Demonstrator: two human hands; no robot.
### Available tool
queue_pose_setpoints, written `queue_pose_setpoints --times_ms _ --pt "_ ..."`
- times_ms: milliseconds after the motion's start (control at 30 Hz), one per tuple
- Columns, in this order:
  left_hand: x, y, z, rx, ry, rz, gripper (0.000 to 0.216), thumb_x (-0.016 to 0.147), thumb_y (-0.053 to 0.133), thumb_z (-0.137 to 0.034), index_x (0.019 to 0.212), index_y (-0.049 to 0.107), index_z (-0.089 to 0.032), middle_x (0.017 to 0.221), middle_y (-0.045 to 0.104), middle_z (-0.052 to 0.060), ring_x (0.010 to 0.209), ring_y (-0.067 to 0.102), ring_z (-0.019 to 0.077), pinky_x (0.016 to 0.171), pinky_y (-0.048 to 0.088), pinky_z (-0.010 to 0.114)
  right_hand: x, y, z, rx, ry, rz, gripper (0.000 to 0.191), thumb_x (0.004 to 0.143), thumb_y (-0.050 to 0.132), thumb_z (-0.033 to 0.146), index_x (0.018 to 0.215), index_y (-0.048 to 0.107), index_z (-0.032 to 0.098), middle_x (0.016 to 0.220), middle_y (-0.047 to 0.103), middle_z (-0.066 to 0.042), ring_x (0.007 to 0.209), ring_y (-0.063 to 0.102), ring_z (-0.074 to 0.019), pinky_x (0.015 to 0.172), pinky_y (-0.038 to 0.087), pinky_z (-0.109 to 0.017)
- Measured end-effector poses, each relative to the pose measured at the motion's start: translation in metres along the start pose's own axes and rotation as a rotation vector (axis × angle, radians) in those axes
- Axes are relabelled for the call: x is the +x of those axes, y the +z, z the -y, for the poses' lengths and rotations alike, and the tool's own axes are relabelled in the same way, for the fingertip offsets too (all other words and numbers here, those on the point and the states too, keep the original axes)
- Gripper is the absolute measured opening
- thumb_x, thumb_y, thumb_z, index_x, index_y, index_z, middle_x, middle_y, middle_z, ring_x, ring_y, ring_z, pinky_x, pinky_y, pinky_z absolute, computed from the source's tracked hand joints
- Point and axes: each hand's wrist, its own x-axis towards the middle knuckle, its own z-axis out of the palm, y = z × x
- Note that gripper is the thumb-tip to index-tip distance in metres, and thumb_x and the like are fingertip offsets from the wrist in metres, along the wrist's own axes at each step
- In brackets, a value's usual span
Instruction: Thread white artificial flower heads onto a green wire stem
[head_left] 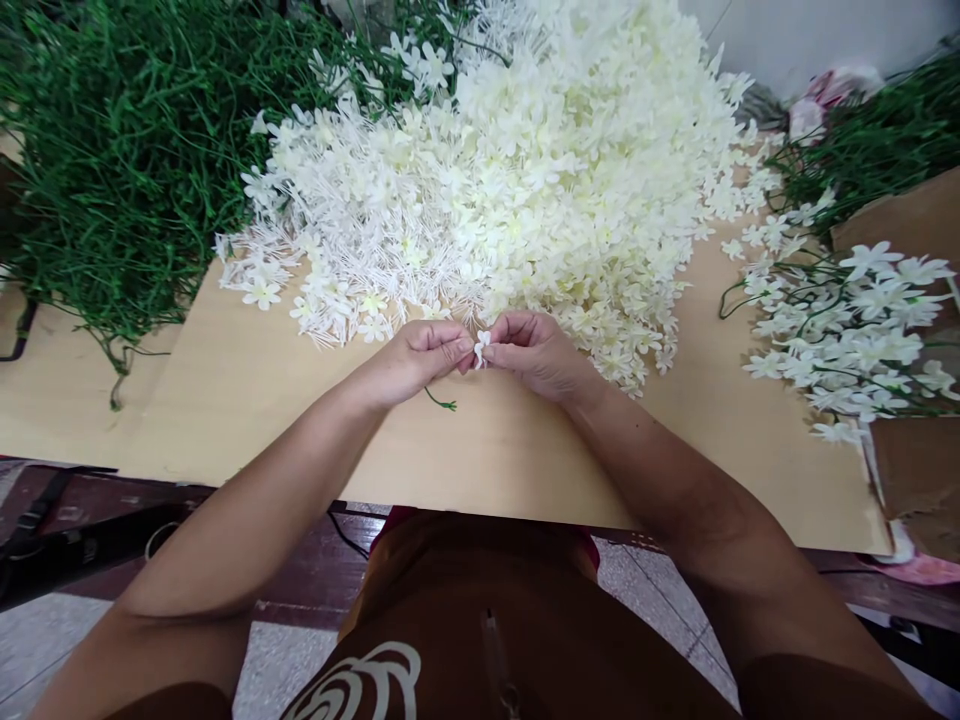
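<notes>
My two hands meet over the front of the table, fingertips almost touching. In the closed fingers of my left hand [431, 360] is a green artificial stem [442, 402], its forked end poking out below the palm. My right hand [541, 355] pinches a small white artificial flower [482, 347] between thumb and forefinger, right against the left fingertips. Whether the flower is joined to the stem is hidden by the fingers. Just beyond both hands lies a big heap of loose white and cream flowers [570, 170].
A large pile of green stems [127, 150] covers the left back of the table [480, 450]. At the right lie stems bearing white flowers [862, 320], beside brown cardboard [919, 470]. More green stems [892, 130] are at the right back.
</notes>
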Motion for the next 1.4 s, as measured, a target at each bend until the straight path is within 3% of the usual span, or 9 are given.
queue_pose_setpoints --times_ms 200,533,800,933,1000,1067,1167,1300,1400 --pt "0.0 -0.003 0.003 -0.046 0.005 0.014 0.05 0.082 0.069 -0.062 0.066 0.056 -0.017 0.047 0.028 -0.009 0.043 0.021 0.0059 0.044 0.012 0.025 0.001 -0.001 0.002 0.034 0.0 0.021 0.037 0.052 0.096 0.035 0.065 0.065 0.018 0.062 0.069 0.004 0.06 0.064 -0.0079 0.061 0.053 -0.021" --pt "-0.001 0.003 0.0 0.049 0.013 -0.042 0.047 0.081 0.066 -0.061 0.063 0.055 -0.018 0.052 0.039 -0.004 0.051 0.034 0.009 0.048 0.023 0.024 -0.002 0.004 0.001 -0.072 -0.008 -0.102 0.031 0.05 0.091 0.026 0.059 0.063 0.017 0.06 0.066 0.004 0.057 0.058 -0.0068 0.057 0.045 -0.02" --pt "0.003 0.014 0.0 0.19 -0.013 -0.174 0.045 0.081 0.062 -0.057 0.06 0.049 -0.019 0.056 0.042 -0.003 0.055 0.039 0.0108 0.054 0.032 0.026 0.0 0.012 -0.006 -0.133 -0.065 -0.232 0.021 0.057 0.078 0.022 0.059 0.057 0.02 0.058 0.063 0.006 0.056 0.059 -0.0075 0.06 0.048 -0.023" --pt "0.001 0.019 0.001 0.182 -0.001 -0.221 0.046 0.086 0.056 -0.061 0.066 0.053 -0.019 0.062 0.053 0.0 0.063 0.05 0.0143 0.061 0.043 0.028 -0.004 0.017 0.001 -0.138 -0.103 -0.236 0.022 0.059 0.077 0.025 0.063 0.055 0.021 0.059 0.065 0.006 0.059 0.064 -0.0095 0.063 0.053 -0.024" --pt "-0.009 0.02 0.0 0.312 0.09 -0.248 0.044 0.091 0.05 -0.059 0.08 0.063 -0.018 0.073 0.062 0.004 0.075 0.058 0.018 0.072 0.049 0.032 -0.01 0.015 0.011 -0.145 -0.11 -0.244 0.022 0.058 0.077 0.022 0.064 0.056 0.02 0.058 0.065 0.006 0.059 0.065 -0.0094 0.063 0.054 -0.024" --pt "-0.023 0.023 -0.003 0.602 0.291 -0.306 0.044 0.094 0.05 -0.055 0.104 0.069 -0.017 0.096 0.067 0.01 0.096 0.061 0.0234 0.086 0.05 0.039 -0.019 0.011 0.023 -0.103 -0.102 -0.279 0.021 0.057 0.077 0.019 0.063 0.057 0.02 0.058 0.065 0.006 0.059 0.066 -0.0095 0.063 0.057 -0.024" --pt "-0.043 0.033 -0.009 0.98 0.597 -0.339 0.05 0.093 0.058 -0.053 0.129 0.062 -0.019 0.126 0.061 0.016 0.12 0.055 0.0294 0.1 0.045 0.046 -0.035 0.004 0.034 0.002 -0.014 -0.303 0.023 0.058 0.078 0.019 0.061 0.056 0.019 0.058 0.064 0.006 0.058 0.067 -0.0103 0.066 0.061 -0.028" --pt "-0.047 0.048 -0.013 1.026 0.649 -0.399 0.022 0.095 0.063 -0.035 0.11 0.062 -0.02 0.11 0.071 0.009 0.103 0.065 0.0223 0.09 0.047 0.037 -0.055 -0.001 0.031 0.041 0.1 -0.263 0.027 0.059 0.081 0.018 0.061 0.055 0.018 0.059 0.066 0.004 0.059 0.067 -0.0103 0.062 0.061 -0.026" --pt "-0.039 0.052 -0.016 0.91 0.609 -0.31 0.01 0.099 0.056 -0.026 0.098 0.063 -0.02 0.083 0.074 0.0 0.075 0.066 0.0151 0.076 0.046 0.031 -0.065 -0.001 0.026 0.049 0.142 -0.231 0.026 0.06 0.082 0.02 0.063 0.056 0.018 0.06 0.067 0.003 0.061 0.067 -0.0111 0.06 0.06 -0.026"
